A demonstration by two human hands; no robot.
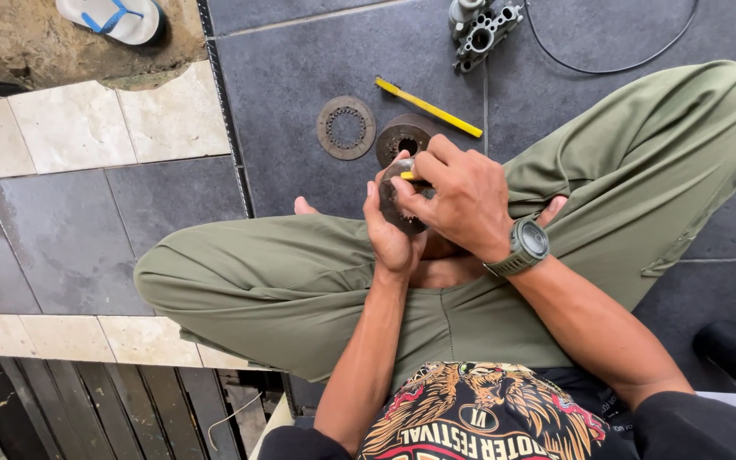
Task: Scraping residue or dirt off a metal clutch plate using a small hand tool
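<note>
The round metal part (402, 200) sits above our lap, left hand (389, 238) cupping it, right hand (462, 200) pinching a small yellow tool (408, 175) against it; we should keep it steady, pressing gently. Two discs (347, 128) lie far on the floor.

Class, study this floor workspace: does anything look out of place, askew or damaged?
One thing stands out: a lone sandal lies on bare dirt beyond the broken tile edge. The ring plate, disc and yellow tool lie loose but undamaged.

olive green trousers (300, 281), grey-green wristwatch (525, 247), black printed shirt (479, 413)
</note>
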